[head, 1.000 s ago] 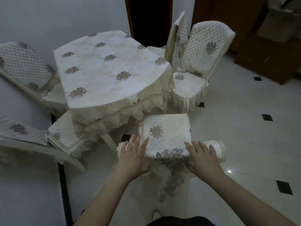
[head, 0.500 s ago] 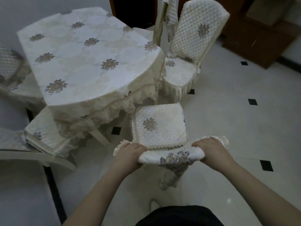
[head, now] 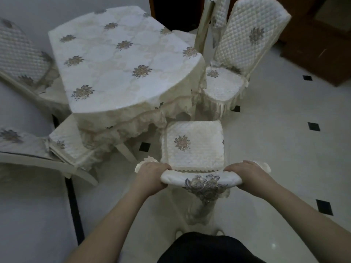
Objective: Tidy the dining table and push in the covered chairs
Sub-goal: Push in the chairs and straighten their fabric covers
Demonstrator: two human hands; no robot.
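A dining table [head: 121,59] under a cream floral cloth stands against the wall at upper left. Directly in front of me is a covered chair [head: 191,145], its quilted seat facing the table's near edge and only its front under the cloth's frill. My left hand [head: 152,175] grips the left end of the chair's backrest top. My right hand [head: 247,173] grips the right end of it. Both hands are closed around the padded cover.
Another covered chair [head: 245,44] stands at the table's right side, with one more behind it. Two covered chairs [head: 20,54] [head: 62,149] sit along the left side by the wall. A dark wooden cabinet [head: 319,54] is at upper right. White tiled floor [head: 284,149] lies to the right.
My hands went from resting flat on the backrest top to gripping its two ends. The chair's seat now sits closer to the table's near edge.
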